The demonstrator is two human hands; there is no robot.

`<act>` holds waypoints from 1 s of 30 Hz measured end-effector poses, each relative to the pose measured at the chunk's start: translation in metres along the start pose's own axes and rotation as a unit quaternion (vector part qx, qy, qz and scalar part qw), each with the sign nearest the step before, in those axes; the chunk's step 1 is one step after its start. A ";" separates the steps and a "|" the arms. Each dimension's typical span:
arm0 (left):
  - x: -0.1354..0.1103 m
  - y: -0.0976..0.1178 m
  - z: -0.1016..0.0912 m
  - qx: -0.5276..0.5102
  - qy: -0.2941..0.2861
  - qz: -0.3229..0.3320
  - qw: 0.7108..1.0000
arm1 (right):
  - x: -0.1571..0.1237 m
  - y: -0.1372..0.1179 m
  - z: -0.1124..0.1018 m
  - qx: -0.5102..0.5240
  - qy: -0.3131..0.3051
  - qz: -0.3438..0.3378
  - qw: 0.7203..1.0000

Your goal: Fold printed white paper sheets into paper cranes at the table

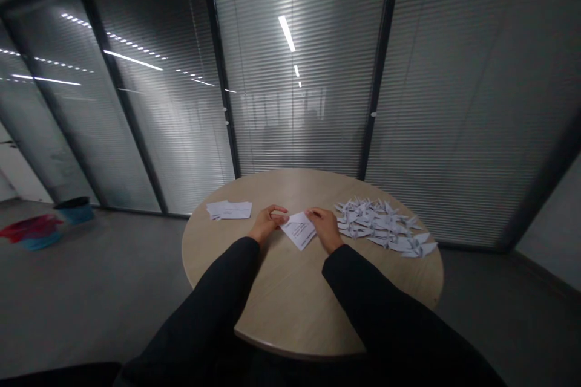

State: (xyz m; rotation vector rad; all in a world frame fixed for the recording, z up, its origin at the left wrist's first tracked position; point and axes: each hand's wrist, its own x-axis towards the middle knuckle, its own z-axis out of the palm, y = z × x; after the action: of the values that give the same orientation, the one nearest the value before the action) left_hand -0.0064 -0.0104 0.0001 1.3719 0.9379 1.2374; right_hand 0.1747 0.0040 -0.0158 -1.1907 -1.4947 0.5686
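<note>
A small piece of white printed paper [299, 231], partly folded and with one corner pointing toward me, is held over the middle of the round table. My left hand [267, 222] pinches its left corner between thumb and fingers. At the upper right edge, the fingers of my right hand [325, 227] close on the same paper. To the right lies a crowded group of folded paper cranes [381, 227]. Left of my left hand rests a small stack of flat white paper slips [231, 210].
The round wooden table [290, 314] stands close to a glass partition with blinds [299, 133]. On the floor at far left are bins, one with a red liner [29, 228] and one with a black liner [72, 202].
</note>
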 end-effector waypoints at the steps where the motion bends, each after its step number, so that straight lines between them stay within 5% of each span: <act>1: 0.000 0.000 0.000 0.004 -0.009 -0.002 1.000 | 0.000 0.000 -0.001 -0.013 0.005 -0.004 1.000; 9: -0.002 -0.003 -0.004 0.023 -0.104 0.008 0.994 | -0.001 -0.004 -0.008 -0.085 -0.006 -0.026 0.996; 16: -0.001 -0.009 0.002 0.104 -0.100 -0.010 0.990 | -0.013 -0.019 -0.002 -0.025 -0.123 -0.072 0.990; 30: -0.009 -0.002 0.007 0.096 -0.137 -0.024 0.986 | -0.013 -0.020 0.000 -0.032 -0.065 -0.086 0.994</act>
State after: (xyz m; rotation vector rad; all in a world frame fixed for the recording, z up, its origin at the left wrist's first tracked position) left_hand -0.0009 -0.0198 -0.0031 1.6132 0.9068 0.9109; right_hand 0.1657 -0.0156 -0.0044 -1.0765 -1.7185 0.4914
